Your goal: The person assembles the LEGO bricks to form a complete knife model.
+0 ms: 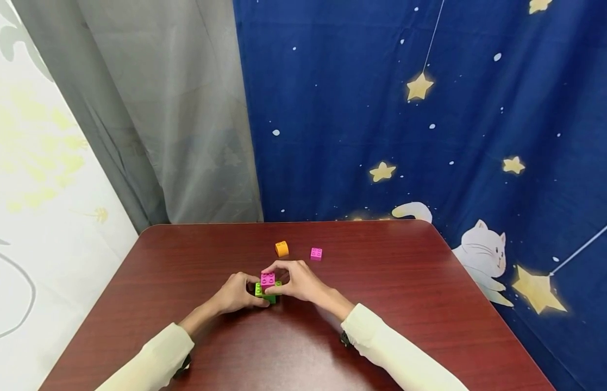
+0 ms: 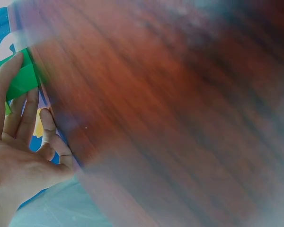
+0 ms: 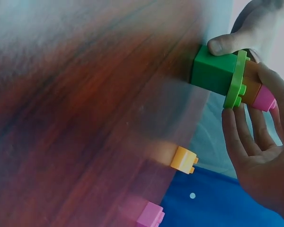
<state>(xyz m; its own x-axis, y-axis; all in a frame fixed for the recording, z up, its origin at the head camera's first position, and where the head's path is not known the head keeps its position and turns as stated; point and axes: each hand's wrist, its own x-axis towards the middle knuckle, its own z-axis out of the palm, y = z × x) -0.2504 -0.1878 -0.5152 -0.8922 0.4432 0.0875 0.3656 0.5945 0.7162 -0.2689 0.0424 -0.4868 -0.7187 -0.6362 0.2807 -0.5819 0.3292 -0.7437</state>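
Note:
A small stack of toy building bricks stands on the table between the two hands. A dark green block (image 3: 214, 71) forms its bottom, with a light green plate (image 3: 235, 80) above it. On the plate sits an orange brick (image 3: 250, 84), topped by a pink brick (image 1: 268, 278). My left hand (image 1: 236, 293) grips the dark green block low on its sides, thumb toward me. From the right, my right hand (image 1: 301, 281) holds the upper stack between thumb and fingers, with some fingertips at the plate's edge in the right wrist view.
Beyond the hands, a loose yellow-orange brick (image 1: 282, 248) with a curved side lies on the dark red wooden table (image 1: 381, 271). To its right is a second pink brick (image 1: 316, 253). Grey and blue star-patterned curtains (image 1: 332, 108) hang behind the table's far edge.

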